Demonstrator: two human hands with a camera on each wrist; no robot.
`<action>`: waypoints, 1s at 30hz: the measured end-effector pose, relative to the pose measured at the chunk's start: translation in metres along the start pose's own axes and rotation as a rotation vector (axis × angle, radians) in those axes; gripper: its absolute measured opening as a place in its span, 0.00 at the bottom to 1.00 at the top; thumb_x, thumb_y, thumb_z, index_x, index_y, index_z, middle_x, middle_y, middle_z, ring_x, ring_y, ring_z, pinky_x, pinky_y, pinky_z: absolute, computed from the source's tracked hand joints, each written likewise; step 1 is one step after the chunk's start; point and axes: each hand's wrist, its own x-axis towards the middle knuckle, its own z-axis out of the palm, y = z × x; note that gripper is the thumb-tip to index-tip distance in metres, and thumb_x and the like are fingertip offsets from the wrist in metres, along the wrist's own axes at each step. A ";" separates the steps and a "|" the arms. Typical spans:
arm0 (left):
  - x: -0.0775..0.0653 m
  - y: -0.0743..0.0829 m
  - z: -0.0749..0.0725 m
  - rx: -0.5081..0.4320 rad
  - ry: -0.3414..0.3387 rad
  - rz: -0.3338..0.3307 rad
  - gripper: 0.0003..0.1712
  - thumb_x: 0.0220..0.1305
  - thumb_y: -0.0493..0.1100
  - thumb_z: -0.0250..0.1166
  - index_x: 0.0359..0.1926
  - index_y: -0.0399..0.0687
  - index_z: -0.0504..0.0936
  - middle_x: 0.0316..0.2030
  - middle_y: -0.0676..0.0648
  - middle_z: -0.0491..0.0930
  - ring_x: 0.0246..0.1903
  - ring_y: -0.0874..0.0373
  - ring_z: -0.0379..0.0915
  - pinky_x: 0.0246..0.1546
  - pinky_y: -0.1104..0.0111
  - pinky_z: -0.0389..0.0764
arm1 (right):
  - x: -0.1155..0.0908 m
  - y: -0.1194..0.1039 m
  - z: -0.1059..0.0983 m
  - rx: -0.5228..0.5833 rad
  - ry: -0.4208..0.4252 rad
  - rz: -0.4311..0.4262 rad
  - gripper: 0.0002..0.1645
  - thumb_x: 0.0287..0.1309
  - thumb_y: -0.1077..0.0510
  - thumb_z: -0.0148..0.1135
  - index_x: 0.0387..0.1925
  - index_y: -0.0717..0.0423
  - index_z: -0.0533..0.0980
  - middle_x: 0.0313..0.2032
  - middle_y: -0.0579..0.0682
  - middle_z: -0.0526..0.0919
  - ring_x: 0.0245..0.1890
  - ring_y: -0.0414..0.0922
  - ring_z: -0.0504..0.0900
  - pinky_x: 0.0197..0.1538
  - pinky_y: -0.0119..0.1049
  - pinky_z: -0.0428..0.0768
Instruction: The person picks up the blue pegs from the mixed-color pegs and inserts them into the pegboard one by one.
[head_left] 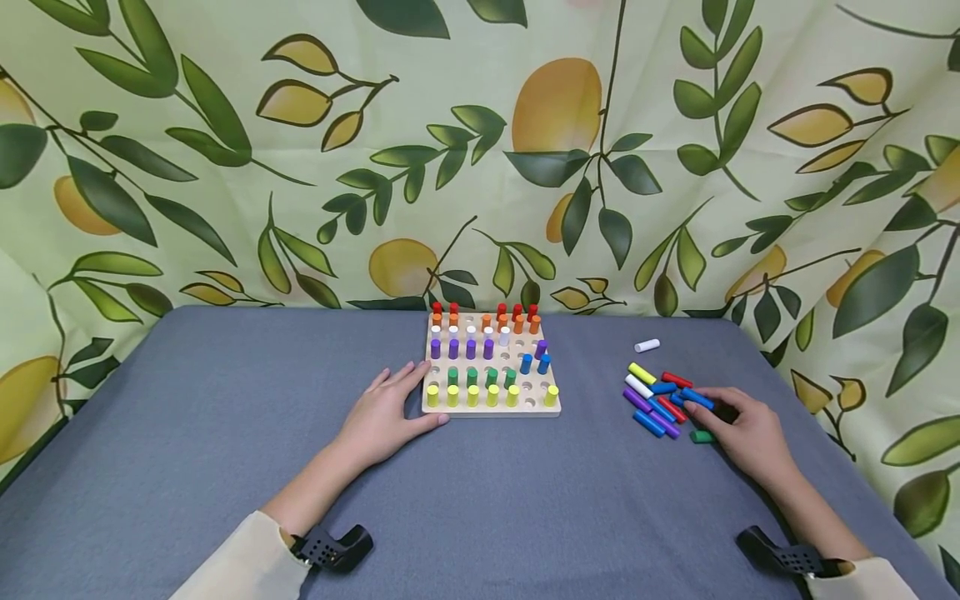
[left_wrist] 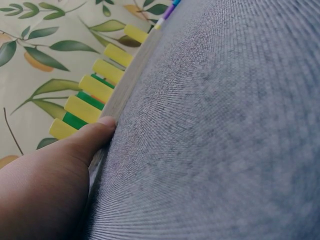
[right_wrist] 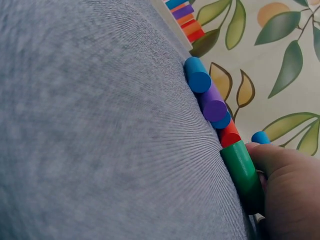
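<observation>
A wooden pegboard [head_left: 491,410] holds rows of coloured pegs: red, orange, white, purple, blue, green and yellow. My left hand [head_left: 386,417] rests against its left side, fingers fairly straight along the edge and thumb at the front corner. In the left wrist view that thumb [left_wrist: 95,135] touches the board's edge beside the yellow pegs [left_wrist: 95,87]. Over the loose pile on the right, my right hand [head_left: 750,429] pinches a blue peg [head_left: 697,399] between thumb and fingers. Below this hand lies a green peg [head_left: 702,437], which shows close to the thumb in the right wrist view.
Loose pegs lie in a pile right of the board, among them a yellow peg [head_left: 642,373], a red peg [head_left: 677,380] and a purple peg [head_left: 637,400]. One white peg [head_left: 647,345] lies apart, farther back. A leaf-patterned curtain [head_left: 465,192] hangs behind the grey tablecloth [head_left: 525,508].
</observation>
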 end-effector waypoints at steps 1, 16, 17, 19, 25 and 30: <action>0.000 0.000 0.000 0.000 0.002 0.000 0.50 0.59 0.65 0.70 0.76 0.49 0.65 0.73 0.35 0.66 0.74 0.33 0.58 0.75 0.40 0.59 | 0.000 0.000 0.000 0.002 0.005 0.002 0.20 0.63 0.50 0.69 0.49 0.60 0.84 0.42 0.61 0.86 0.31 0.25 0.66 0.30 0.24 0.65; 0.000 0.001 -0.001 -0.003 0.000 -0.002 0.50 0.59 0.65 0.70 0.76 0.49 0.65 0.73 0.35 0.66 0.75 0.35 0.58 0.75 0.40 0.58 | 0.000 0.000 -0.003 0.056 0.119 0.030 0.19 0.63 0.51 0.69 0.49 0.59 0.85 0.29 0.14 0.71 0.27 0.25 0.69 0.27 0.24 0.66; 0.000 0.001 -0.001 -0.003 0.001 -0.002 0.50 0.59 0.65 0.70 0.76 0.49 0.65 0.73 0.35 0.66 0.75 0.34 0.58 0.75 0.40 0.58 | 0.000 0.000 -0.003 0.059 0.120 0.030 0.19 0.63 0.52 0.69 0.50 0.59 0.85 0.28 0.14 0.71 0.26 0.25 0.70 0.27 0.25 0.66; 0.000 0.000 0.000 -0.003 0.001 -0.003 0.50 0.59 0.65 0.70 0.76 0.49 0.65 0.73 0.35 0.66 0.75 0.34 0.58 0.75 0.40 0.58 | 0.000 0.000 -0.003 0.061 0.123 0.028 0.19 0.63 0.52 0.68 0.51 0.59 0.85 0.27 0.15 0.72 0.26 0.25 0.70 0.26 0.25 0.66; 0.000 0.000 0.000 -0.007 0.003 -0.001 0.50 0.59 0.65 0.71 0.75 0.49 0.66 0.73 0.35 0.66 0.74 0.35 0.58 0.75 0.40 0.58 | 0.000 -0.002 -0.003 0.068 0.130 0.036 0.18 0.67 0.52 0.65 0.51 0.59 0.84 0.26 0.15 0.73 0.26 0.23 0.70 0.26 0.24 0.66; 0.000 0.000 0.000 -0.003 0.004 -0.001 0.50 0.59 0.65 0.71 0.76 0.49 0.66 0.73 0.35 0.66 0.74 0.34 0.59 0.75 0.40 0.58 | 0.000 -0.004 -0.005 0.078 0.135 0.054 0.18 0.68 0.51 0.64 0.51 0.59 0.84 0.29 0.11 0.71 0.29 0.16 0.70 0.29 0.19 0.68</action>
